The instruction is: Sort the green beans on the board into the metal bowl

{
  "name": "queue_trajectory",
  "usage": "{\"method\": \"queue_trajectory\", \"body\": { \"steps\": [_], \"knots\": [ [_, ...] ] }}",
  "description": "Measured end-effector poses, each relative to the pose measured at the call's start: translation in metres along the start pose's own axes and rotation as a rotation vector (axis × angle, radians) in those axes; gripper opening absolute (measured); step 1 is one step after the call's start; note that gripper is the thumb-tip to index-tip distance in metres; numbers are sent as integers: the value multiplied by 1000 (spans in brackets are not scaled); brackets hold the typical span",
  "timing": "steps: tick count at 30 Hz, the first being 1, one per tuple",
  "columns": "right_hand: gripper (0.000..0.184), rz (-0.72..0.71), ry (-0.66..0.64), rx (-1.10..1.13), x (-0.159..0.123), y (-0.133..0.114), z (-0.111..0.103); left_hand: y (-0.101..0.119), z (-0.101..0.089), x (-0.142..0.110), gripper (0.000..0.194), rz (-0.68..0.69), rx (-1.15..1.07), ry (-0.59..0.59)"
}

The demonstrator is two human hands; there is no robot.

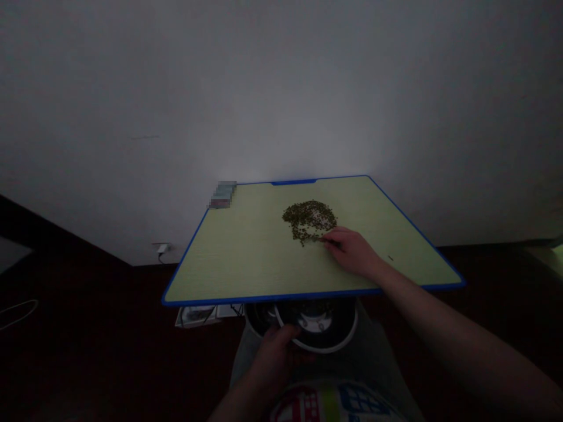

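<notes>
A pile of small dark green beans (309,218) lies on a light green tabletop with a blue rim (246,252). My right hand (352,251) rests on the table at the pile's near right edge, fingers pinched together at the beans. My left hand (275,350) is below the table's front edge, its fingers curled on the rim of a white-rimmed dark bowl (328,334) held in my lap.
A small blurred stack of items (223,195) sits at the table's far left corner. A wall socket with a plug (162,248) is on the white wall behind. The floor around is dark. Some papers (197,315) lie under the table.
</notes>
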State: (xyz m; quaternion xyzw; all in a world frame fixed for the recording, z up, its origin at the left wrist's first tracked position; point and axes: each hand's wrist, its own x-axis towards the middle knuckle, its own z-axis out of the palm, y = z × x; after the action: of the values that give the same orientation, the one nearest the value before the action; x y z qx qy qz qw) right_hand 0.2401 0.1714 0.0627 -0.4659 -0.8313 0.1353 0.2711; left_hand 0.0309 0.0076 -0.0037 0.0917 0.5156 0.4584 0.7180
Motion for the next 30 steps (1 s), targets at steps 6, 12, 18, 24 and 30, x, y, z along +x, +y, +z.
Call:
{"method": "queue_trajectory", "body": {
  "steps": [6, 12, 18, 24, 30],
  "knots": [
    [24, -22, 1, 30, -3, -1, -2, -1, -1, 0, 24, 1, 10, -26],
    [21, -49, -3, 71, -8, 1, -4, 0, 0, -1, 18, -8, 12, -24],
    [22, -36, 12, 51, -5, 2, -1, -2, -2, 0, 22, 10, 17, -36],
    [21, -69, -42, 68, -4, -7, -2, 2, 1, -4, 26, 1, 27, -25],
    [20, -113, -103, 121, -12, -16, -5, 5, 1, -5, 23, 13, 48, 13]
  ]
}}
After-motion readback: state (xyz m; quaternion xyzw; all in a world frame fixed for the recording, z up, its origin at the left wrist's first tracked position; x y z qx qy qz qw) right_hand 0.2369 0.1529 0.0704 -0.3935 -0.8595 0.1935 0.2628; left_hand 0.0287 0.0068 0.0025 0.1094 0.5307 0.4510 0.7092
